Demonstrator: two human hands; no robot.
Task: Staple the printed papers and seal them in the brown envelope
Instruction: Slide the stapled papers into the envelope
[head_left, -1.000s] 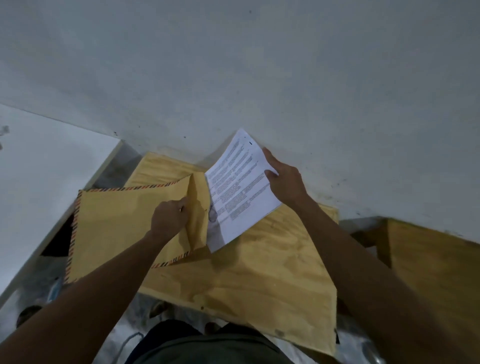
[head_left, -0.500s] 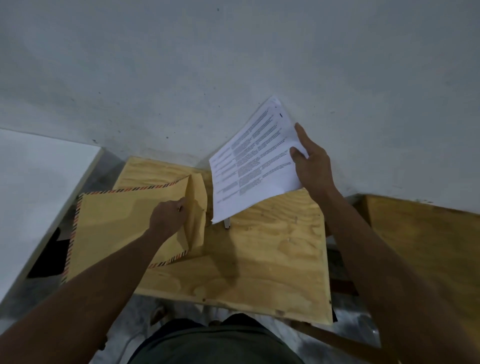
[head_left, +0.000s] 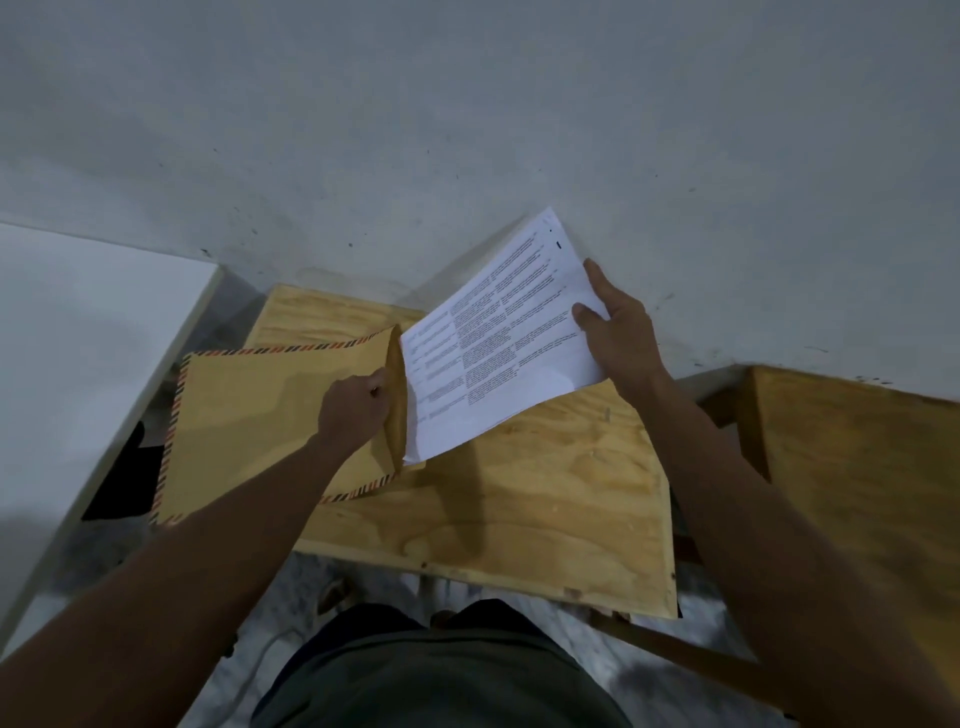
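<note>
- The grey wall (head_left: 467, 130) fills the far half of the view, marked with small dark specks.
- A plywood tabletop (head_left: 519, 509) stands against it, in the middle; a second plywood surface (head_left: 857, 467) lies to the right, and a white board (head_left: 78, 353) slants away on the left.
- The brown envelope (head_left: 249, 421) lies on the left part of the tabletop, its left end overhanging the edge. A red, black and pale striped border runs along its far, left and near edges. Its mouth faces right and gapes open, showing the shaded inside; no contents are visible in it.
- The printed papers (head_left: 498, 353) are a white stack with columns of small black text, the words too fine to read. They are held above the tabletop, tilted, with the far right corner highest and the near left edge at the envelope's mouth. Whether that edge has passed inside cannot be told.
- The right hand (head_left: 618, 332) grips the stack at its right edge, thumb pressed on the top sheet and the other fingers curled beneath.
- The left hand (head_left: 353, 410) rests at the envelope's mouth, fingers curled and pinching the upper flap to hold it open.
- A small dark staple-like mark (head_left: 558, 244) sits near the stack's far corner.
</note>
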